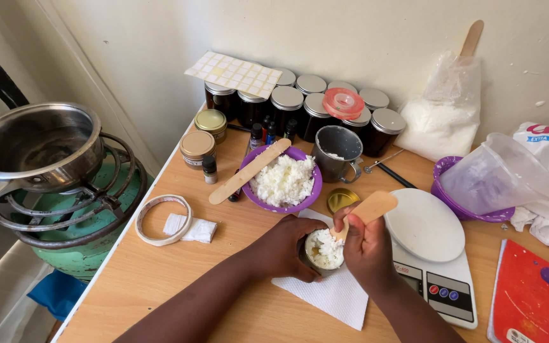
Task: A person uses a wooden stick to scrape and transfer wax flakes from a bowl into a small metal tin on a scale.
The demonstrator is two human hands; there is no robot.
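Observation:
My left hand [284,246] cups a small round tin [323,251] filled with white wax flakes, holding it on a white paper towel [332,293]. My right hand [365,249] grips a flat wooden spatula [370,209] whose lower end presses into the flakes in the tin. Just behind, a purple bowl [282,181] holds more white flakes, with a long wooden stick [250,171] lying across its rim. A gold lid [342,198] lies between the bowl and my hands.
A white kitchen scale [430,251] stands right of my hands. Dark lidded jars [300,105], a grey metal mug [339,152], small bottles, a bag of flakes [443,114] and a clear jug in a purple bowl [494,178] line the back. A pot [36,149] sits on a gas burner at left.

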